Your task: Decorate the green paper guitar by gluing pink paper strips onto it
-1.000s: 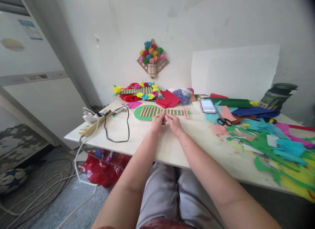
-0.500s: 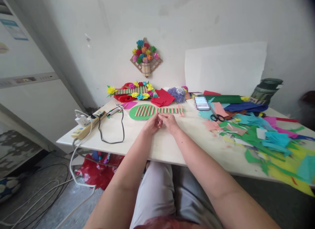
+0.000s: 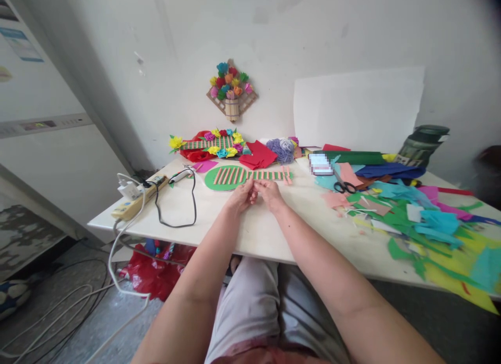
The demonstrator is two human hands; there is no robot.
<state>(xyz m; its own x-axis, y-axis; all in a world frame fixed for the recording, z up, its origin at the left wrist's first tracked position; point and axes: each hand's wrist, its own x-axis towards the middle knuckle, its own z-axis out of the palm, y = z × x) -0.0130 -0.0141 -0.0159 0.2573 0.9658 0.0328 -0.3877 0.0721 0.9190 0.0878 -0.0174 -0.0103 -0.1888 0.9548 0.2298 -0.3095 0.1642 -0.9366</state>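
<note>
My left hand point(image 3: 243, 196) and my right hand point(image 3: 269, 192) meet fingertip to fingertip on the white table point(image 3: 250, 228). Both are pinched closed on something small between them that I cannot make out. Just beyond the fingers lies a green paper disc point(image 3: 219, 182) with several pink strips across it. A green strip with pink crossbars point(image 3: 272, 174) extends from the disc to the right.
A glue gun point(image 3: 180, 175) with a black cord and a power strip point(image 3: 135, 199) lie to the left. Scissors point(image 3: 344, 186), a phone point(image 3: 321, 164) and heaps of coloured paper scraps point(image 3: 422, 218) cover the right. Paper-flower crafts point(image 3: 213, 143) sit at the back, and one flower basket point(image 3: 231, 91) hangs on the wall.
My view has shifted a little, so everything sits slightly further left in the picture. The hands stay together at the same spot by the disc.
</note>
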